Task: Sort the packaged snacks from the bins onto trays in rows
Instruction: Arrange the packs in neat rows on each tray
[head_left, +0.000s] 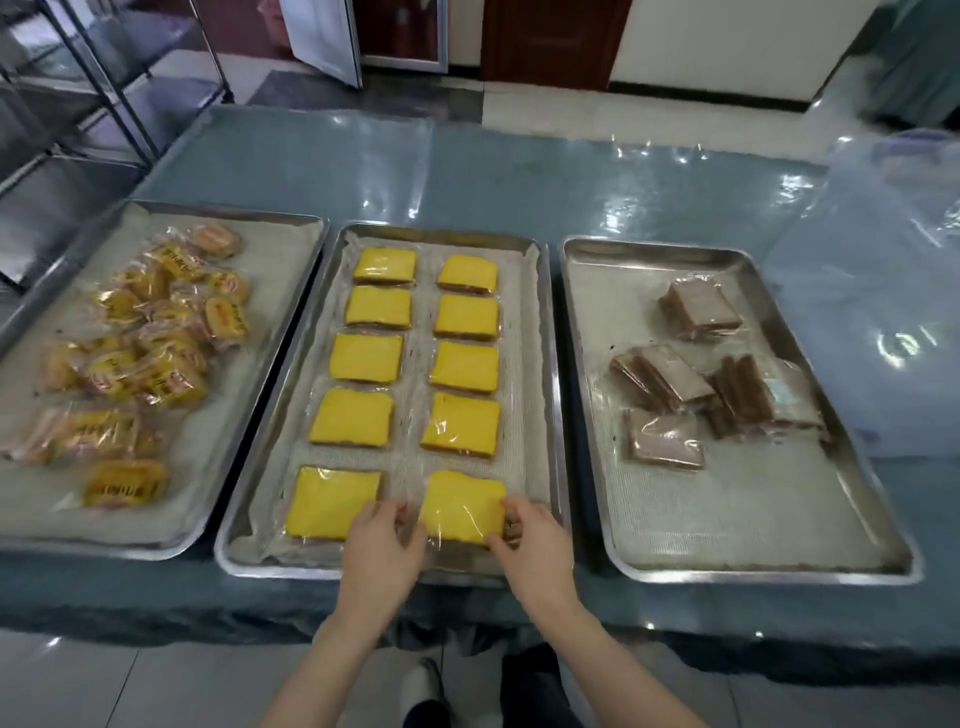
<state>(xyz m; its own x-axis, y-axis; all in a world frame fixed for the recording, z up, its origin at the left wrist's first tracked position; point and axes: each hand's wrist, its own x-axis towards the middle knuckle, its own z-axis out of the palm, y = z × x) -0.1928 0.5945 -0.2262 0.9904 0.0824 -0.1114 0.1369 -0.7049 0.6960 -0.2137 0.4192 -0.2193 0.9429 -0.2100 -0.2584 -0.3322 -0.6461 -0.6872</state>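
Observation:
The middle tray (550, 395) holds yellow wrapped cakes laid in two rows of several each. The nearest cake of the right row (462, 506) is between my hands. My left hand (382, 551) pinches its left edge, and my right hand (535, 545) pinches its right edge. Its neighbour, the nearest yellow cake of the left row (330, 501), lies flat just left of my left hand. The left tray (291, 291) carries a loose heap of yellow-printed snack packs (156, 332). On the right tray (753, 566) lie several brown wrapped cakes (701, 379), unsorted.
All three steel trays sit side by side on a table under a blue-green plastic sheet (467, 176). A clear plastic-covered bin (893, 291) stands at the far right. A metal rack (78, 93) is at the back left. My shoe (423, 680) shows below the table edge.

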